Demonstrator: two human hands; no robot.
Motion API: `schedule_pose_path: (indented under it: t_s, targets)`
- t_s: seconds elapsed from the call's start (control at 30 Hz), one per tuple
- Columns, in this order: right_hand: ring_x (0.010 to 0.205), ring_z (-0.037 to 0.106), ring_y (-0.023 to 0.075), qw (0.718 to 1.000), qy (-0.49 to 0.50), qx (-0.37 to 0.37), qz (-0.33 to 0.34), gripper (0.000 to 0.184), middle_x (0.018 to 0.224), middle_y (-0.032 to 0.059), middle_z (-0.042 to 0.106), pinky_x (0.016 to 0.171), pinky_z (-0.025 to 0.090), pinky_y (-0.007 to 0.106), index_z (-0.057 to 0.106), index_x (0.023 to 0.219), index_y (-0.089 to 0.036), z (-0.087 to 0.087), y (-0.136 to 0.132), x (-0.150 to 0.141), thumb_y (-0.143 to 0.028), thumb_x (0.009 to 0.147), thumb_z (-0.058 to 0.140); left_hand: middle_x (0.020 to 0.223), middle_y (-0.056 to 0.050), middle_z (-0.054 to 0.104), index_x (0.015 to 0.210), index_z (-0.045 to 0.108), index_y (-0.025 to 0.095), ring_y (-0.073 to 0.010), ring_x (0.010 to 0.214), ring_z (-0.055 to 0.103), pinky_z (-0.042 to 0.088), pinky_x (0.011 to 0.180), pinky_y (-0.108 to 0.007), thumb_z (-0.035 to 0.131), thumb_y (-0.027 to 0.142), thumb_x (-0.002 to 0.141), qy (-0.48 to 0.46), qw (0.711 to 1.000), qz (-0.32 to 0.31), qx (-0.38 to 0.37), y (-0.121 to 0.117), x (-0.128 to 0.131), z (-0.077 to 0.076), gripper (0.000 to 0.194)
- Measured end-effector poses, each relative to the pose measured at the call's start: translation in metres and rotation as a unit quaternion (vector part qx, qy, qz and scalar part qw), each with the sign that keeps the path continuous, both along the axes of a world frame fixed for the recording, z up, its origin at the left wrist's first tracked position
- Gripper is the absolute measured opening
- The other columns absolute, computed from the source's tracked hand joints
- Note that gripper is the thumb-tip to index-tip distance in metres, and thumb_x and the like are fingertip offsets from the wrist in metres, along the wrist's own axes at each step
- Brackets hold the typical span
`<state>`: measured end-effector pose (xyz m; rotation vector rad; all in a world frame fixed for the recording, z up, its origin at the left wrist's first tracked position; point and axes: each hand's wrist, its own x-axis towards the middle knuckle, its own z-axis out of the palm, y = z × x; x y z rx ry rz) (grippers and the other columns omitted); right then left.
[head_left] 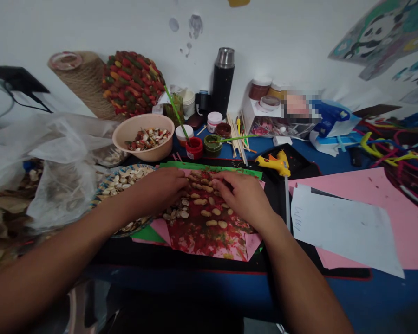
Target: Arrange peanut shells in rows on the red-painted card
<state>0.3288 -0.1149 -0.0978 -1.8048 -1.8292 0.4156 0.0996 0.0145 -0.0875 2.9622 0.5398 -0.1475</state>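
On a paint-smeared pink sheet [202,236] lie several peanut shells [212,223] in loose rows, with a small pile of half shells [177,211] at the left. My left hand [169,185] hovers over the sheet's upper left, its fingers curled together; whatever is between them is hidden. From the right, my right hand [245,192] reaches to the top row, thumb and fingertips closing on a peanut shell [214,182]. A woven basket [106,183] of pale shells sits under and beside my left forearm.
Behind the sheet stand a bowl [144,121] of shells, a red paint jar [194,148], a green paint jar [212,146] with a brush across it, and a black flask [223,83]. A yellow glue gun [275,162] and white paper [341,232] lie at right.
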Motion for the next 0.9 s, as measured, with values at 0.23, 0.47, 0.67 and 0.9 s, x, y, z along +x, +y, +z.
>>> schedule_pose_path:
  t_s: [0.23,0.47,0.67,0.9]
  targets:
    - [0.104,0.081,0.0301,1.0,-0.001,-0.006,-0.001,0.024,0.116,0.0074,0.086,0.087,0.058,0.042,0.081,0.119,-0.024,0.001,0.0,0.0,-0.028,0.108,0.059,0.097,-0.01,0.076,0.099,0.074,0.019,-0.0279,0.095,0.073,0.053,0.085,-0.04,0.063,0.02,0.101,0.018,0.999,0.012,0.046,-0.001,0.003,0.0,0.012]
    - [0.101,0.081,0.0281,1.0,0.002,0.006,-0.003,0.024,0.114,0.0063,0.086,0.086,0.058,0.04,0.081,0.118,-0.025,0.001,0.0,-0.001,-0.028,0.108,0.059,0.1,-0.01,0.075,0.098,0.076,0.018,-0.0281,0.098,0.071,0.052,0.087,-0.041,0.063,0.022,0.102,-0.005,0.999,0.013,0.035,-0.002,-0.005,-0.002,0.014]
    - [0.105,0.081,0.0288,1.0,0.008,0.007,-0.001,0.025,0.116,0.0063,0.086,0.089,0.059,0.042,0.081,0.119,-0.026,0.0,0.0,0.0,-0.028,0.108,0.059,0.1,-0.011,0.075,0.099,0.077,0.018,-0.0288,0.097,0.071,0.053,0.088,-0.042,0.062,0.021,0.103,-0.017,1.0,0.011,0.018,-0.006,-0.003,0.0,0.016]
    - [0.104,0.081,0.0295,1.0,0.006,0.004,0.002,0.026,0.115,0.0067,0.086,0.088,0.059,0.043,0.081,0.119,-0.024,0.001,-0.001,-0.001,-0.029,0.109,0.058,0.111,-0.009,0.077,0.101,0.075,0.022,-0.0283,0.109,0.07,0.054,0.095,-0.041,0.067,0.027,0.102,-0.04,0.999,-0.02,-0.029,-0.01,-0.018,0.006,0.01]
